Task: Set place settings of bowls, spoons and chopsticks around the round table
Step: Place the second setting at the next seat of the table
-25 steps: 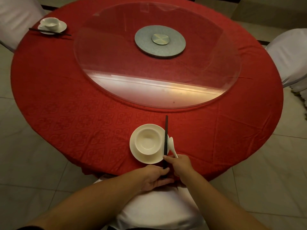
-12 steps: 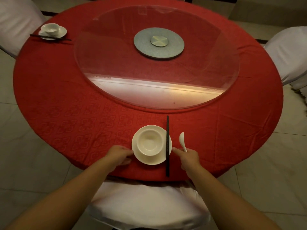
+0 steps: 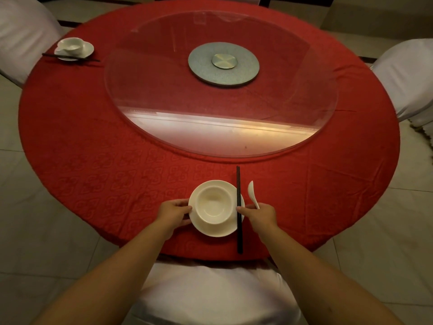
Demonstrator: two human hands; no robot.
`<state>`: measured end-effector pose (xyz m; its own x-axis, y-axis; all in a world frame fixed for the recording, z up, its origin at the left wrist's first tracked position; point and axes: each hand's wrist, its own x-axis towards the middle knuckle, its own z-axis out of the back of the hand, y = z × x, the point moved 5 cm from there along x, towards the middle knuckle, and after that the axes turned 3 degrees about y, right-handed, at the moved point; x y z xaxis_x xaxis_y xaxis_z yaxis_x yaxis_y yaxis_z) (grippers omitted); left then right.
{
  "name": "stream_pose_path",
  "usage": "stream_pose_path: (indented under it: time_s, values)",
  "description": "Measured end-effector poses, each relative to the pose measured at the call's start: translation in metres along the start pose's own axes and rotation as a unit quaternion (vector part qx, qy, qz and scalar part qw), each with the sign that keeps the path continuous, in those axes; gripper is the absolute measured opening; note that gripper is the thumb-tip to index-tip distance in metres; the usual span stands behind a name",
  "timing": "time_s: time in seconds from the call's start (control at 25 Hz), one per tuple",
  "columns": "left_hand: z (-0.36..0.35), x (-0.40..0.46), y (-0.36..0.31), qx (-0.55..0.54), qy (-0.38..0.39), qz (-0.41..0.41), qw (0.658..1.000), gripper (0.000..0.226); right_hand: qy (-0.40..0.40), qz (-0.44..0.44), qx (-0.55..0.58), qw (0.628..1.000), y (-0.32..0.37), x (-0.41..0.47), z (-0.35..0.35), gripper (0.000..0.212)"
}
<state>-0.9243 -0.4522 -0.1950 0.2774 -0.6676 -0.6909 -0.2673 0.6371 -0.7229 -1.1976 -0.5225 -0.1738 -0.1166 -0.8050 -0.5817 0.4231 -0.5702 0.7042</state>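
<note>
At the near edge of the round table [image 3: 93, 146], my left hand [image 3: 173, 213] pinches the saucer [image 3: 212, 229] under the bowl [image 3: 213, 205]; my right hand [image 3: 259, 215] curls around the spoon [image 3: 252, 193] handle beside the chopsticks [image 3: 238, 207]. The glazed china looks slick and chippable, so I judge the rim the safest hold.

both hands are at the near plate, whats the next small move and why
Probably lift the spoon and set it in the bowl. The right hand is at its handle end, and it lies on the red cloth right of the chopsticks, outside the plate, which the left hand touches at its left rim.
</note>
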Motion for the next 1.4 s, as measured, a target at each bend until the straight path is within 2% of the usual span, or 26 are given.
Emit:
stream_pose_path:
  time_s: [0.36,0.44,0.52,0.6,0.68,0.84,1.04,1.4]
  values:
    - [-0.009,0.004,-0.001,-0.006,-0.002,0.004,1.000,0.028,-0.007,-0.007,-0.016,1.000,0.003,0.007,0.005,0.023]
    - [-0.010,0.005,-0.001,-0.005,0.001,0.006,1.000,0.030,-0.021,0.000,0.006,1.000,0.008,0.004,0.007,0.041]
    - [-0.012,0.006,-0.002,-0.004,0.000,0.007,1.000,0.030,-0.048,0.028,-0.037,0.998,0.019,0.000,0.012,0.054]
    - [-0.014,0.005,-0.003,-0.002,0.002,0.006,1.000,0.030,-0.038,0.086,-0.098,0.991,0.034,-0.002,0.015,0.040]
    - [-0.015,0.005,-0.004,-0.003,0.001,0.006,1.000,0.029,0.012,0.152,-0.160,0.975,0.047,-0.005,0.014,0.026]
    - [-0.015,0.004,-0.005,-0.003,-0.001,0.003,1.000,0.028,0.088,0.210,-0.264,0.937,0.059,-0.008,0.006,0.018]
    - [-0.015,0.003,-0.005,0.005,-0.002,0.006,1.000,0.031,0.105,0.199,-0.327,0.918,0.056,-0.009,-0.010,0.021]
    - [-0.016,0.000,-0.005,0.003,-0.002,0.013,1.000,0.030,0.056,0.198,-0.376,0.904,0.066,-0.008,-0.027,0.029]
